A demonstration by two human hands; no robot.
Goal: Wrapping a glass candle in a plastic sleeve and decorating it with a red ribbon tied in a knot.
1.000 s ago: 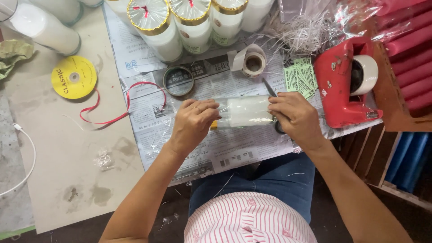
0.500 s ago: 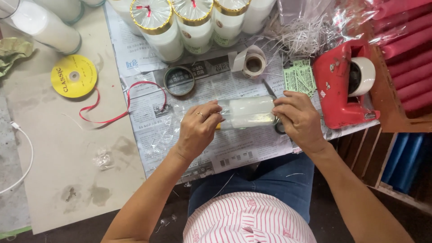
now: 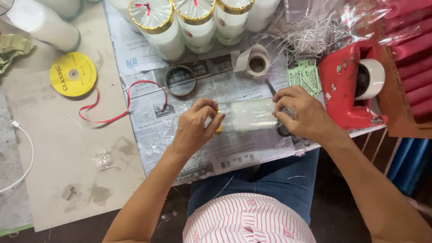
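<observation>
The candle (image 3: 252, 114) lies on its side in the middle of the frame, on the newspaper (image 3: 234, 153), and its long way runs left to right, with one of my hands at each end. My left hand (image 3: 194, 128) pinches the clear wrap at the gold end on the left, and my right hand (image 3: 302, 114) is closed on the wrap at the right end, so both are touching it. Just above are the tape ring (image 3: 179, 81) and a small tape roll (image 3: 257, 64), and the red tape holder (image 3: 348, 92) sits at the right.
</observation>
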